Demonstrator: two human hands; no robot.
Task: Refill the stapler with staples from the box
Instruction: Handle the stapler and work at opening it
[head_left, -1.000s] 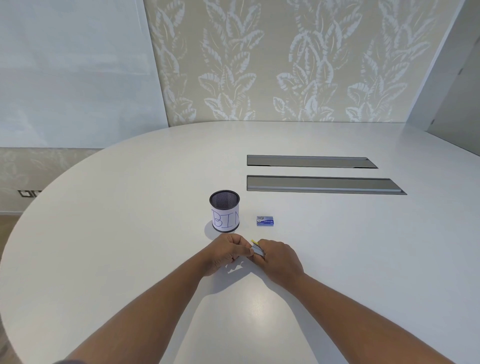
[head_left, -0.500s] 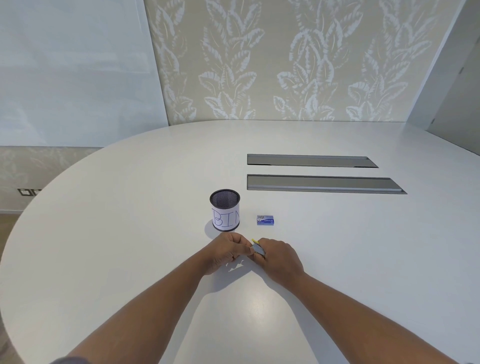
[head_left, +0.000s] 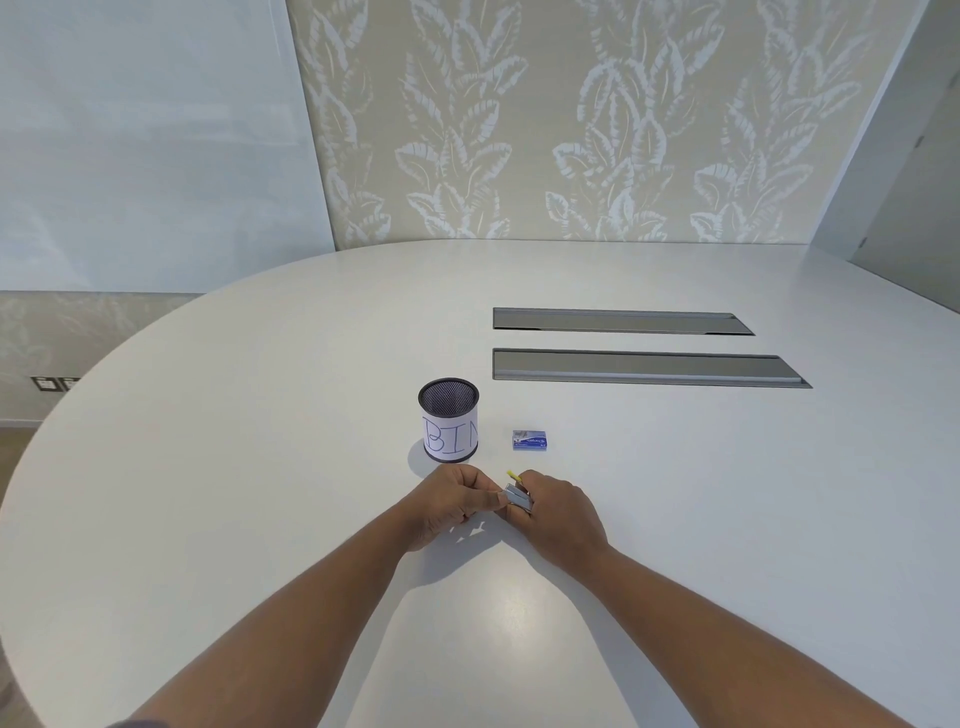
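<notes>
A small stapler with a silver metal body and a yellow tip sits between my two hands, low over the white table. My right hand wraps around its right part. My left hand pinches its left end with curled fingers. Most of the stapler is hidden by my fingers. The small blue staple box lies closed on the table just beyond my hands, apart from them.
A black mesh cup with a paper label reading "BIN" stands just beyond my left hand. Two long grey cable slots are set into the table farther back. A patterned wall stands behind the table.
More of the stapler's silver body shows between my hands now. Both hands stayed in nearly the same spot.
</notes>
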